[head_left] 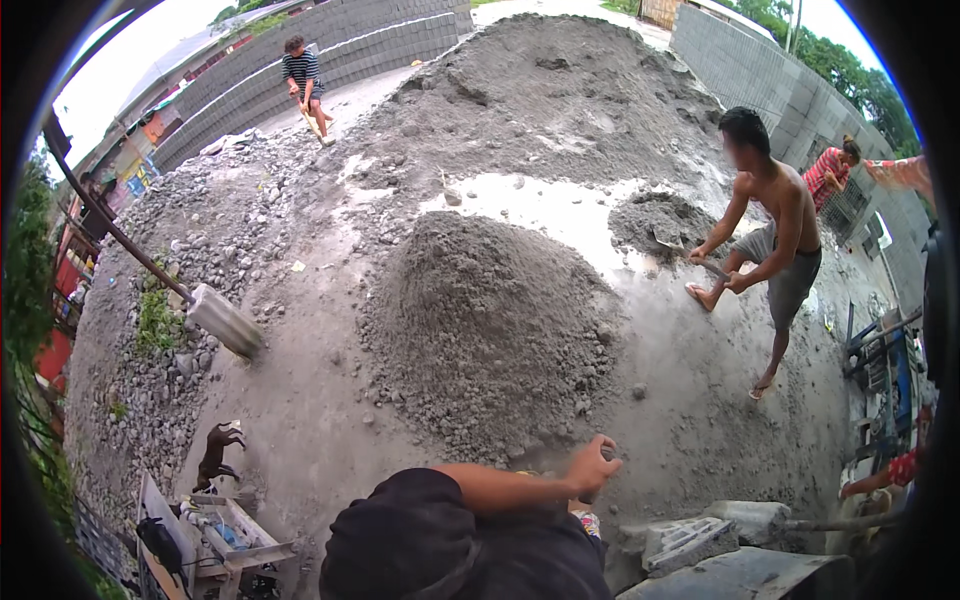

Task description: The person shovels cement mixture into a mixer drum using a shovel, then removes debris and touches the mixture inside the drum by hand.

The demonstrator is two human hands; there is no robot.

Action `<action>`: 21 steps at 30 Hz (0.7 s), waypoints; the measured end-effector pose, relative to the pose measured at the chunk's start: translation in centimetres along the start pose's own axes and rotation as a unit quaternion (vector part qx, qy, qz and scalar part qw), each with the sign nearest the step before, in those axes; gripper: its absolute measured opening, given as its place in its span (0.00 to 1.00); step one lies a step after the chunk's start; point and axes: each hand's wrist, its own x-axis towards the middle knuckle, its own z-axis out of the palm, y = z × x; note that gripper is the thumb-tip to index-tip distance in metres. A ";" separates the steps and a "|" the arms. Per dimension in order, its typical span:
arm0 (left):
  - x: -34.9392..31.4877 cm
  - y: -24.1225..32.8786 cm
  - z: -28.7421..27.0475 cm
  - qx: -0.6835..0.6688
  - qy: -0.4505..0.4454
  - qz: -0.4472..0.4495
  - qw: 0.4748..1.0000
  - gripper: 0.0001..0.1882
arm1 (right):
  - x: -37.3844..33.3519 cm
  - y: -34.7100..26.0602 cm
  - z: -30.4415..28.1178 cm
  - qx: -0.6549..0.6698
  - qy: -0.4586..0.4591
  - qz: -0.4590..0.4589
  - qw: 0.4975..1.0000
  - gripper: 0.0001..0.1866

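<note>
My left arm comes from a black sleeve and reaches across to the right. My left hand [594, 466] is closed in a fist low in the head view, right of my body. Something dark shows at its fingers, too small to name. My right hand is out of sight. Just beyond my left hand rises a cone-shaped mound of grey, gravelly sand [490, 320]. To the right, a shirtless person [780, 220] in grey shorts bends with both hands on a shovel [690, 255], its blade at a smaller grey heap [660, 220].
A large sand pile [550, 90] fills the back, near stacked grey blocks [350, 60]. Another person [303, 85] stands back left with a tool. At left are a leaning post in a concrete base [225, 322], a dark dog [217, 455] and a metal frame [235, 535]. Concrete blocks [690, 543] lie lower right.
</note>
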 end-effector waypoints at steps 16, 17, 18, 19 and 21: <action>2.2 -1.2 0.6 -0.130 -0.050 -0.011 0.990 0.19 | 1.0 0.4 1.0 -0.077 0.008 0.018 0.997 0.27; 2.2 -0.9 0.0 -0.135 -0.061 -0.025 0.989 0.19 | 1.4 0.6 0.7 -0.077 -0.027 0.044 0.996 0.29; 2.0 -0.6 -0.5 -0.167 -0.073 -0.047 0.982 0.18 | 1.8 1.4 1.2 -0.059 -0.020 0.055 0.997 0.32; 1.8 -0.6 -1.1 -0.202 -0.081 -0.071 0.973 0.18 | 3.0 2.3 1.8 -0.061 -0.059 0.090 0.992 0.35; 2.0 -1.9 -2.2 -0.202 -0.075 -0.073 0.974 0.18 | 3.5 2.2 2.1 -0.065 -0.078 0.093 0.991 0.35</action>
